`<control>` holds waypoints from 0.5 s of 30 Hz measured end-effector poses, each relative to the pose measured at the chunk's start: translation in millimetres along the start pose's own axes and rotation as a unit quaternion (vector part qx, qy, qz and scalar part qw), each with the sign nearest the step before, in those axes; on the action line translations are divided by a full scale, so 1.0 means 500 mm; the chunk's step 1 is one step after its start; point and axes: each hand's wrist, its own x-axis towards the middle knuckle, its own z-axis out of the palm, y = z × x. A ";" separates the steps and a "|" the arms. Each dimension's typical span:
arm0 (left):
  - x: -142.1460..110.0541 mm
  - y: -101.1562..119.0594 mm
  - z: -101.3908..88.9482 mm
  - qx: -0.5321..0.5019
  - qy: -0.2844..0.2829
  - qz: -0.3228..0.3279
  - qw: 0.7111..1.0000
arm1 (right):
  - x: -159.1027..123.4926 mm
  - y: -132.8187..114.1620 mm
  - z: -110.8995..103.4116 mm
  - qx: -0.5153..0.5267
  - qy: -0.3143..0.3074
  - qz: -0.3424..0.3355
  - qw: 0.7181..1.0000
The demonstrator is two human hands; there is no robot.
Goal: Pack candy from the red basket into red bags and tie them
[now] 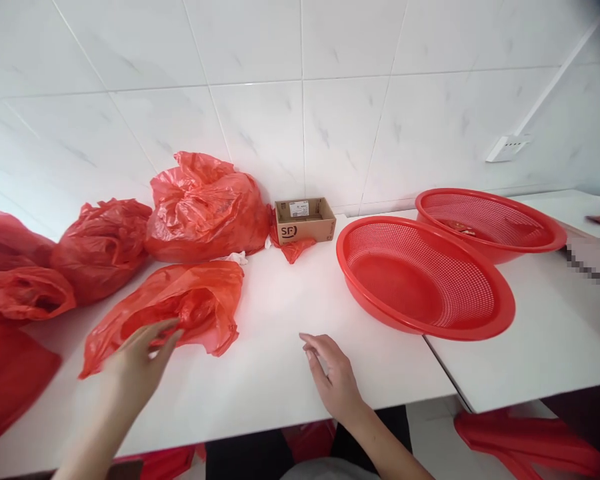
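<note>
My left hand (143,353) reaches over a flattened red plastic bag (215,287) whose mouth gapes toward me. The thumb and fingers are apart at the bag's opening, with nothing visible between them; whether they touch the film I cannot tell. Low above the white table (275,373), my right hand (333,377) has loosely curved fingers, apart from the thumb, and holds nothing. To its right stands a red perforated plastic basin (405,287) with nothing visible inside.
Full red plastic bags (205,213) line the wall on the left. A small open cardboard box (307,230) stands on some red film. Behind the near basin, a second red basin (495,207) holds a few small pieces. A seam between tables runs under the near basin.
</note>
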 end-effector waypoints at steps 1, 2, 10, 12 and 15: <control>0.013 0.006 0.029 0.009 0.004 0.018 1.000 | -0.002 0.002 0.001 -0.002 0.001 0.001 1.000; 0.024 0.011 0.057 0.020 0.009 0.029 0.999 | -0.004 0.005 0.002 -0.004 0.002 0.004 1.000; 0.063 0.006 0.077 0.017 0.001 0.009 1.000 | 0.021 -0.006 0.018 -0.052 -0.068 0.014 0.996; 0.060 0.001 0.053 -0.007 0.011 -0.024 1.000 | 0.055 -0.030 0.041 -0.071 -0.105 -0.014 0.992; 0.044 0.000 0.033 -0.077 -0.017 -0.060 0.995 | 0.121 -0.068 0.106 -0.115 -0.154 -0.083 0.978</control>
